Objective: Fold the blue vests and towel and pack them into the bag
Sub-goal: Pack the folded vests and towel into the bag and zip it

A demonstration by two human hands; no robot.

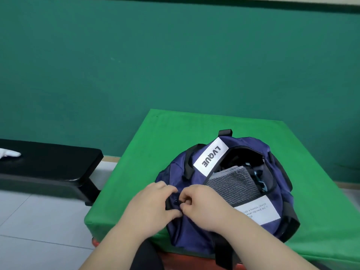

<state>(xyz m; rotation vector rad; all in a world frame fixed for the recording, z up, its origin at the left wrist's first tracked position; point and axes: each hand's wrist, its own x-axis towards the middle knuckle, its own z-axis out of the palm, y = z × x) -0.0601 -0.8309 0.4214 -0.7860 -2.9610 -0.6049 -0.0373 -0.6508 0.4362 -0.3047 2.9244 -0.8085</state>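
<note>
A navy duffel bag (272, 152) with black straps and white labels lies on the green-covered table (140, 168). Its top opening gapes, and a folded grey towel (233, 184) shows inside with some blue fabric (260, 178) beside it. Both hands meet at the bag's near end. My left hand (153, 203) grips the bag's end fabric. My right hand (200, 203) pinches something small and dark there, apparently the zipper pull (178, 201); its fingers hide most of it.
A black padded bench (48, 162) stands to the left on the tiled floor, with a white object (9, 153) on it. A dark green wall rises behind. The table's near edge runs just under the bag.
</note>
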